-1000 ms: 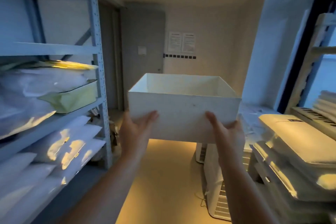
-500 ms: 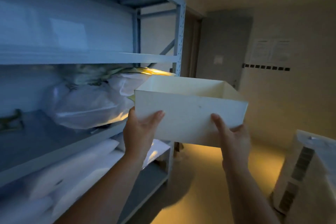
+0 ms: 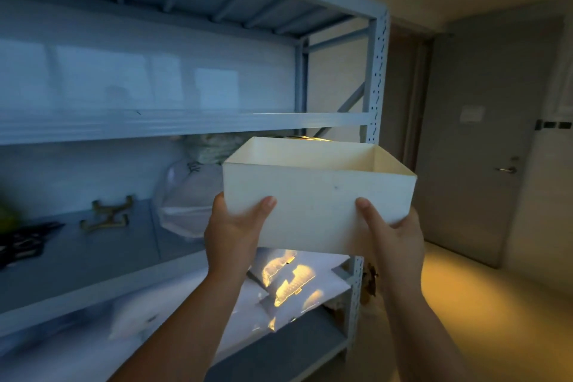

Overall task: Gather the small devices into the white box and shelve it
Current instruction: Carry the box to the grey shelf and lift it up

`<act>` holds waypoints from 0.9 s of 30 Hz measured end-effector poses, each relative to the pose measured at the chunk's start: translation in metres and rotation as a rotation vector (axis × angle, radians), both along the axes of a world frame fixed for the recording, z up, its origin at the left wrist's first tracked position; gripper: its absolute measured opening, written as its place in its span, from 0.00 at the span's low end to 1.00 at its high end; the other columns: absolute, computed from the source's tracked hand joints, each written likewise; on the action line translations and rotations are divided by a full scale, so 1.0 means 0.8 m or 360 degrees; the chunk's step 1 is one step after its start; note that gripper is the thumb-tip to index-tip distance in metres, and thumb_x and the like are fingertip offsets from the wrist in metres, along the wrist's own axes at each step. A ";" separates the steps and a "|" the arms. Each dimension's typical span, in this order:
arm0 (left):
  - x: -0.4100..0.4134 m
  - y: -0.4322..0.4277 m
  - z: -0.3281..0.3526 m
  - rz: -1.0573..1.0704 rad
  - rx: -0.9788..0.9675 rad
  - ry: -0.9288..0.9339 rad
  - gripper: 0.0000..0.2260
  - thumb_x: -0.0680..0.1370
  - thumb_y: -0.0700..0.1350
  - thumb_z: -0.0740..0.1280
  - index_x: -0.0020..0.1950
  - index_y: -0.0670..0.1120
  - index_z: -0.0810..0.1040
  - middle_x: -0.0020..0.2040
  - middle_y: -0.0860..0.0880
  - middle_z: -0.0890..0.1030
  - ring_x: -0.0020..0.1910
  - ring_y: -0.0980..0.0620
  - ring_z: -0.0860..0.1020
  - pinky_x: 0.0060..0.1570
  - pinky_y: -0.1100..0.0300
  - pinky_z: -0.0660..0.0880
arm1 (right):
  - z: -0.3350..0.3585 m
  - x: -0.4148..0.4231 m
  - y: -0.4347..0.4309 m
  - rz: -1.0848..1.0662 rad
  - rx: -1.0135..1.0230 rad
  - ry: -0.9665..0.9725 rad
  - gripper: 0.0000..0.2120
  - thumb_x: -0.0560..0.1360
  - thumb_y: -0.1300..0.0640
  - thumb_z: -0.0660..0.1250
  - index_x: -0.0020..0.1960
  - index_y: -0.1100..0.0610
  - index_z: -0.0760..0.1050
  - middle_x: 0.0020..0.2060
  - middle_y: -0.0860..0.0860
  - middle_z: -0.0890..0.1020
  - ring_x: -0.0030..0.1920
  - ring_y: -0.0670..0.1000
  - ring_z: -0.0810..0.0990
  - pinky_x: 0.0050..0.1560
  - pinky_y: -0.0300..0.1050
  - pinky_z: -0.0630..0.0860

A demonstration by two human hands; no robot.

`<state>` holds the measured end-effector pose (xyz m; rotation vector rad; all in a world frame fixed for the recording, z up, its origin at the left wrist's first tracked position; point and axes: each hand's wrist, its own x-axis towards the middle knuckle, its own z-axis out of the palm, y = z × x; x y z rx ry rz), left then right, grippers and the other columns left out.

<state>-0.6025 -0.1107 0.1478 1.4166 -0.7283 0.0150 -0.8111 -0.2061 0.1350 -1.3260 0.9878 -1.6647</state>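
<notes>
I hold an open-topped white box point(image 3: 316, 205) up in the air in front of a blue-grey metal shelf rack point(image 3: 373, 77). My left hand point(image 3: 232, 232) grips its near left bottom corner, thumb on the front wall. My right hand point(image 3: 393, 236) grips the near right bottom corner the same way. The box is level, at about the height of the middle shelf point(image 3: 93, 257), just off that shelf's right end. Its inside floor is hidden, so I cannot see any small devices in it.
On the middle shelf lie a brass-coloured fitting point(image 3: 107, 214), dark items point(image 3: 24, 239) at the far left and a clear plastic bag point(image 3: 189, 195) behind the box. Bagged white goods point(image 3: 288, 285) fill the lower shelf. A grey door point(image 3: 483, 146) stands at the right.
My view has swung left toward the shelf rack, which now fills the left side. The box has stayed in both hands and has come nearer to the middle shelf.
</notes>
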 end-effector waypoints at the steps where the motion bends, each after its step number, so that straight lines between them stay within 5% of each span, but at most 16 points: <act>1: 0.005 -0.007 0.003 0.0026 0.0002 -0.0002 0.32 0.59 0.73 0.73 0.55 0.55 0.75 0.47 0.61 0.82 0.48 0.55 0.81 0.44 0.57 0.76 | 0.003 0.006 -0.010 0.0010 0.0001 -0.0007 0.36 0.61 0.28 0.75 0.64 0.39 0.73 0.54 0.40 0.83 0.56 0.47 0.82 0.58 0.59 0.80; 6: 0.041 -0.049 0.016 0.0055 -0.0063 -0.0023 0.30 0.60 0.72 0.75 0.56 0.58 0.75 0.50 0.59 0.83 0.50 0.54 0.81 0.49 0.46 0.81 | 0.024 0.043 -0.060 0.0020 -0.0058 -0.0012 0.37 0.61 0.28 0.75 0.65 0.41 0.74 0.55 0.41 0.83 0.57 0.46 0.82 0.59 0.57 0.81; 10: 0.072 -0.084 0.031 0.0082 -0.0146 -0.0084 0.26 0.60 0.71 0.74 0.51 0.60 0.75 0.50 0.60 0.82 0.50 0.57 0.81 0.47 0.55 0.78 | 0.044 0.079 -0.098 0.0020 -0.0126 -0.0047 0.37 0.61 0.28 0.75 0.66 0.42 0.74 0.56 0.42 0.83 0.56 0.46 0.82 0.58 0.57 0.81; 16: 0.128 -0.133 0.077 0.0073 -0.0205 -0.0253 0.29 0.63 0.69 0.73 0.60 0.58 0.76 0.55 0.56 0.82 0.52 0.54 0.80 0.53 0.48 0.79 | 0.090 0.129 -0.152 0.0019 -0.0230 -0.0111 0.34 0.64 0.30 0.74 0.64 0.44 0.72 0.55 0.41 0.81 0.56 0.45 0.81 0.59 0.58 0.80; 24: 0.181 -0.188 0.130 0.0135 -0.0284 -0.0358 0.24 0.65 0.67 0.73 0.56 0.60 0.75 0.54 0.57 0.82 0.52 0.54 0.81 0.48 0.55 0.76 | 0.150 0.196 -0.214 0.0003 -0.0331 -0.0201 0.25 0.71 0.39 0.75 0.62 0.46 0.70 0.52 0.39 0.79 0.55 0.42 0.80 0.61 0.56 0.80; 27: 0.191 -0.206 0.140 0.0205 -0.0343 -0.0375 0.26 0.65 0.67 0.72 0.59 0.58 0.77 0.55 0.56 0.82 0.54 0.53 0.80 0.55 0.49 0.78 | 0.166 0.214 -0.234 0.0008 -0.0355 -0.0241 0.25 0.71 0.39 0.75 0.62 0.48 0.72 0.53 0.41 0.80 0.54 0.41 0.80 0.59 0.53 0.79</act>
